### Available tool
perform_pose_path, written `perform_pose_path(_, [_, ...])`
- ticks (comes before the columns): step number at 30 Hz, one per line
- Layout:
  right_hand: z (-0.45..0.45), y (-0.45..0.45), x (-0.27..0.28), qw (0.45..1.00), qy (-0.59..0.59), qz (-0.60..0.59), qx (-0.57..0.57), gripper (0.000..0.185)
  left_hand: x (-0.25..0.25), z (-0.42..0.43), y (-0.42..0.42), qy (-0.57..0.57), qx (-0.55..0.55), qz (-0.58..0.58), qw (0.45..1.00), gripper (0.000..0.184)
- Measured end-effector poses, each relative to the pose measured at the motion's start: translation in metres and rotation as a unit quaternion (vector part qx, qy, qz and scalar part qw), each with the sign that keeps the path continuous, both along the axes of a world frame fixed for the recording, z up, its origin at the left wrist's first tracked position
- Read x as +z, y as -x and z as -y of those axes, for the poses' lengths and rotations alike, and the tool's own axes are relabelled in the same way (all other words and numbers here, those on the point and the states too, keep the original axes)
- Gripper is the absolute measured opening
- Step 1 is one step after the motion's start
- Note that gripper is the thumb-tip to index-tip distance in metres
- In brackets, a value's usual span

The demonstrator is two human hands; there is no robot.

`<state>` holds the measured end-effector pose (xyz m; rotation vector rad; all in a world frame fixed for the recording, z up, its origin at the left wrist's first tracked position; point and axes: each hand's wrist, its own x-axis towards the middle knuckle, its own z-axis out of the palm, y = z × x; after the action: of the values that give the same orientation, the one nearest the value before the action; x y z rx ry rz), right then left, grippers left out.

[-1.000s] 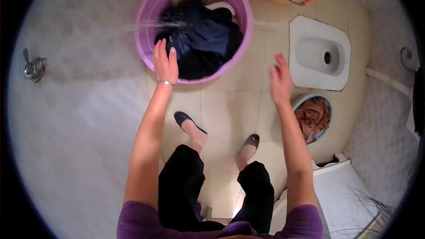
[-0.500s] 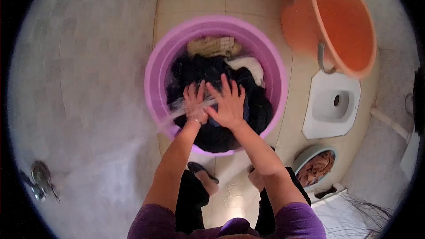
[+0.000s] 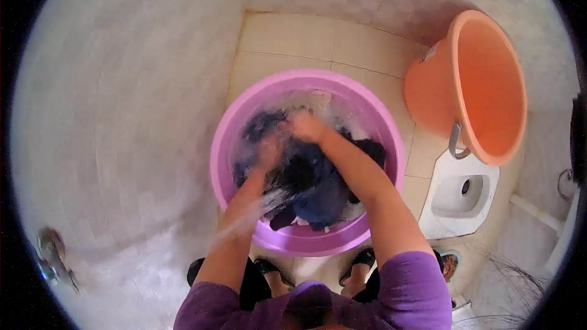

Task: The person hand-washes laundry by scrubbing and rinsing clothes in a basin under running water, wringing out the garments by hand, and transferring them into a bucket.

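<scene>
A purple basin (image 3: 318,245) on the tiled floor holds wet dark clothes; a dark blue garment (image 3: 321,192) lies toward me and a black one (image 3: 372,150) at the right side. My left hand (image 3: 269,151) is down among the clothes, smeared by motion. Slightly farther off, my right hand (image 3: 306,126) is at the dark cloth at the basin's far side, its fingers blurred too. A stream of water (image 3: 244,219) runs in from the lower left past my left forearm. Splashing hides part of the clothes.
An orange bucket (image 3: 431,88) leans at the right beside a white squat toilet (image 3: 439,214). A metal tap (image 3: 54,255) is on the left wall. Behind my right arm, a small basin (image 3: 450,263) shows partly. My feet stand close to the purple basin.
My hands were spread flat on the clothes; now they are apart and blurred, the right one farther off. The clothes have been shifted, with blue cloth now showing. The view has tilted.
</scene>
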<state>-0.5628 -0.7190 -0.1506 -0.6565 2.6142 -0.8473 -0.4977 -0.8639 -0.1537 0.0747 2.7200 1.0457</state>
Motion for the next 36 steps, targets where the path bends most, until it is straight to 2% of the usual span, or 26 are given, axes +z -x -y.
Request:
perform_pose_path(1, [0.002, 0.008, -0.002, 0.999, 0.002, -0.007, 0.052, 0.034, 0.020, -0.006, 0.013, 0.032, 0.026, 0.136, 0.990, 0.041])
perform_pose_path(3, [0.007, 0.009, -0.006, 0.999, -0.003, -0.022, 0.026, 0.034, 0.012, 0.001, 0.033, 0.198, -0.042, 0.231, 0.952, 0.045])
perform_pose_path(5, [0.012, -0.021, 0.010, 1.000, -0.008, -0.026, 0.004, 0.034, 0.052, 0.004, 0.026, 0.156, 0.000, 0.207, 0.966, 0.043])
perform_pose_path(7, [0.015, -0.058, 0.075, 0.988, -0.068, 0.055, -0.130, 0.032, 0.103, 0.019, -0.014, -0.045, 0.082, 0.101, 0.990, 0.044])
perform_pose_path(8, [0.013, -0.085, 0.114, 0.993, -0.061, 0.035, -0.094, 0.034, 0.149, 0.009, -0.029, -0.024, 0.107, 0.103, 0.989, 0.045])
perform_pose_path(9, [0.012, -0.108, 0.127, 0.992, -0.098, 0.037, -0.072, 0.030, 0.149, 0.005, -0.037, -0.026, 0.112, 0.107, 0.988, 0.045])
perform_pose_path(10, [0.006, -0.137, 0.116, 0.994, 0.007, -0.079, -0.079, 0.027, 0.146, 0.003, -0.044, 0.078, 0.072, -0.004, 0.994, 0.047])
perform_pose_path(11, [-0.002, -0.152, 0.120, 0.991, 0.034, -0.110, -0.065, 0.023, 0.136, -0.003, -0.040, 0.180, 0.026, -0.121, 0.976, 0.050])
perform_pose_path(12, [-0.011, -0.162, 0.133, 0.993, 0.030, -0.107, -0.032, 0.020, 0.107, -0.008, -0.047, 0.234, -0.025, -0.104, 0.966, 0.055])
perform_pose_path(13, [-0.029, -0.171, 0.146, 0.996, 0.087, -0.011, -0.029, 0.020, 0.111, -0.029, -0.064, 0.257, -0.068, -0.053, 0.963, 0.057])
perform_pose_path(15, [-0.052, -0.159, 0.145, 0.973, 0.184, -0.114, -0.079, 0.037, 0.071, -0.035, -0.083, 0.161, -0.062, -0.007, 0.985, 0.059])
perform_pose_path(16, [-0.046, -0.161, 0.141, 0.975, 0.180, -0.104, -0.078, 0.037, 0.050, -0.036, -0.098, 0.156, -0.061, 0.003, 0.986, 0.059])
perform_pose_path(18, [-0.020, -0.152, 0.123, 0.971, 0.048, -0.171, -0.161, 0.060, 0.017, -0.033, -0.104, 0.155, -0.015, -0.094, 0.983, 0.062])
perform_pose_path(19, [-0.014, -0.154, 0.112, 0.984, 0.020, -0.144, -0.102, 0.073, 0.023, -0.031, -0.106, 0.156, 0.020, -0.071, 0.985, 0.059])
perform_pose_path(21, [-0.010, -0.141, 0.094, 0.988, 0.094, -0.068, -0.105, 0.070, 0.030, -0.037, -0.097, 0.160, 0.116, -0.044, 0.979, 0.054])
perform_pose_path(22, [-0.005, -0.134, 0.089, 0.988, 0.094, -0.061, -0.107, 0.070, 0.025, -0.032, -0.091, 0.162, 0.114, -0.038, 0.979, 0.054])
perform_pose_path(24, [0.003, -0.103, 0.080, 0.991, 0.066, -0.061, -0.104, 0.065, 0.008, -0.020, -0.071, 0.071, 0.134, 0.016, 0.988, 0.051])
perform_pose_path(25, [0.007, -0.088, 0.083, 0.991, 0.066, -0.059, -0.101, 0.065, -0.010, -0.009, -0.065, 0.071, 0.136, 0.018, 0.988, 0.051])
perform_pose_path(27, [0.014, -0.059, 0.093, 0.984, -0.016, 0.159, -0.075, 0.059, -0.047, 0.010, -0.048, 0.080, 0.047, 0.139, 0.986, 0.051])
perform_pose_path(28, [0.018, -0.054, 0.074, 0.996, 0.004, 0.034, -0.086, 0.053, -0.048, 0.012, -0.043, 0.068, 0.048, 0.131, 0.988, 0.050])
perform_pose_path(29, [0.021, -0.050, 0.056, 0.996, 0.005, 0.033, -0.087, 0.053, -0.049, 0.015, -0.036, 0.058, 0.050, 0.117, 0.990, 0.049])
perform_pose_path(31, [0.028, -0.037, 0.031, 0.981, 0.091, 0.146, -0.091, 0.041, -0.037, 0.020, -0.021, 0.034, 0.047, 0.087, 0.995, 0.047])
perform_pose_path(32, [0.023, -0.035, 0.014, 0.981, 0.092, 0.146, -0.091, 0.041, -0.031, 0.017, -0.016, 0.023, 0.037, 0.077, 0.996, 0.046])
perform_pose_path(34, [0.027, -0.034, -0.026, 0.967, 0.218, 0.080, -0.106, 0.036, -0.008, 0.016, -0.004, 0.009, 0.019, 0.077, 0.997, 0.044])
perform_pose_path(36, [0.014, -0.017, -0.078, 0.998, 0.033, 0.035, 0.048, 0.032, 0.015, 0.010, 0.012, 0.024, 0.013, 0.095, 0.995, 0.043])
